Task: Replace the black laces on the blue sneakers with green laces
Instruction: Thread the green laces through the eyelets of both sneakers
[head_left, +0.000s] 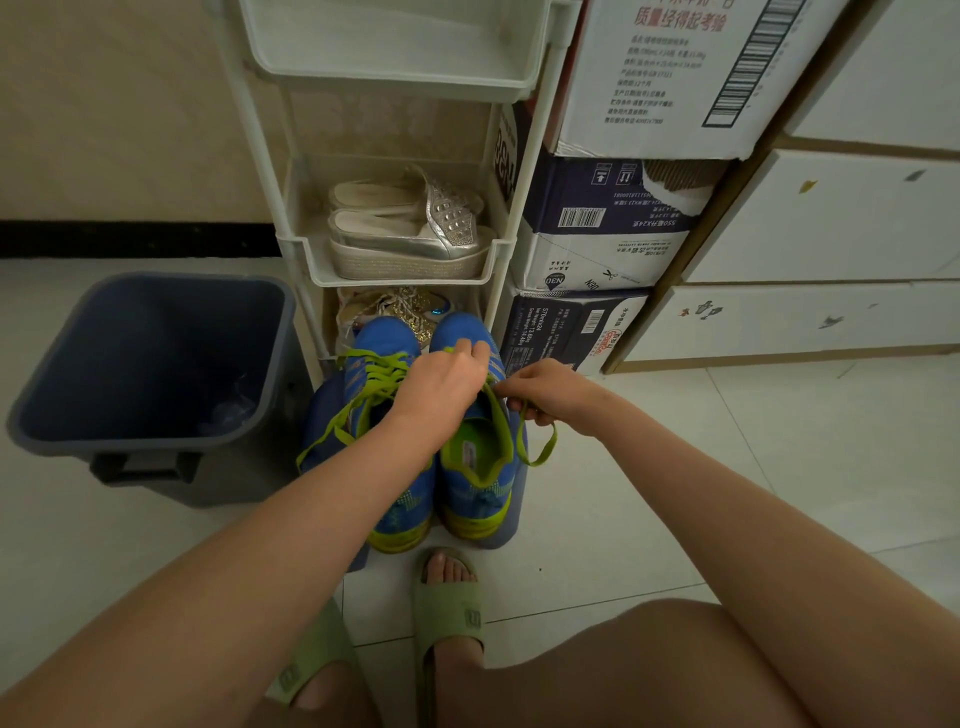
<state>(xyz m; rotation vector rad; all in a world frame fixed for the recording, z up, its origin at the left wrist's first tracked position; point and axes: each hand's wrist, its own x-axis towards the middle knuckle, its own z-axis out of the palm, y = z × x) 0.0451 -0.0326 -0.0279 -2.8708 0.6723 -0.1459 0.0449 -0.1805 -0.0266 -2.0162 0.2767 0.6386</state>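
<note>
Dim, greenish indoor light; soft shadows; wide-angle bending at edges.

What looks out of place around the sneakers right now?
On the blue sneaker nearer the bin, the green lace lies loose and untied, one end trailing down the side. The dark blue carton behind has a torn top corner.

The pair of blue knit sneakers (475, 499) is parked toes at 12 o'clock, against a white plastic shelf rack (395, 276). Silver platform sandals (410, 244) are stashed in its middle tray. A dark grey plastic bin (156, 279) is sat at 9 o'clock of the sneakers, stacked cardboard boxes (597, 249) at 1 o'clock. Over the right-hand sneaker a lime-green flat lace (543, 447) is pinched by the left hand (447, 384), and gripped by the right hand (550, 397) at 3 o'clock.
</note>
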